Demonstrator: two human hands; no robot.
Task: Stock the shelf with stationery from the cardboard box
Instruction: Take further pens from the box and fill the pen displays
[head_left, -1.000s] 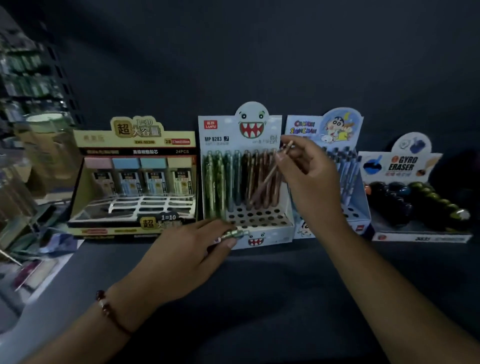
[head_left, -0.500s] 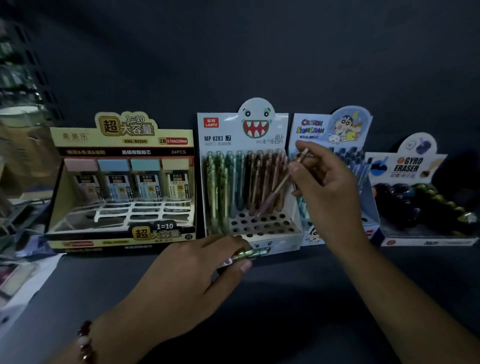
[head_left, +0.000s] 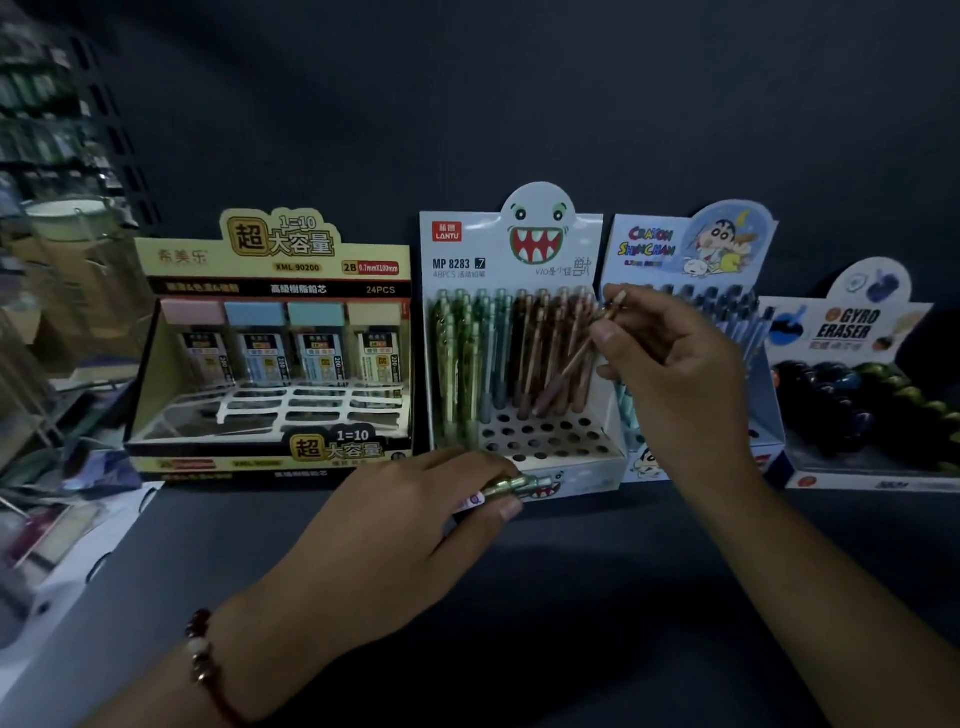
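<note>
Dim light; head view looks down on a dark shelf (head_left: 597, 571) carrying four display boxes in a row against a dark back wall.

Right hand (head_left: 680, 374): raised in front of the white monster-face cardboard pencil display (head_left: 519, 260). Thumb and fingers (head_left: 610, 332) pinch a copper-brown mechanical pencil (head_left: 576, 358) near its top end. Pencil tilted, lower tip pointing down-left among the brown pencils standing in the display's rear rows. Whether the tip is seated in a hole cannot be told.

Left hand (head_left: 410, 525): low, just in front of the same display's front edge, fingers curled around a bundle of green translucent pencils (head_left: 511, 486), whose ends stick out to the right past the thumb. Beaded bracelet (head_left: 202, 660) on the wrist.

Display contents: green pencils upright at left, brown at right; front rows of the perforated tray show open holes.

Neighbours: yellow-and-black pencil-lead refill box (head_left: 270, 343) on the left; blue cartoon-print pen display (head_left: 691, 249) just to the right, partly hidden by the right hand; gyro eraser box (head_left: 857, 374) at far right.
</note>
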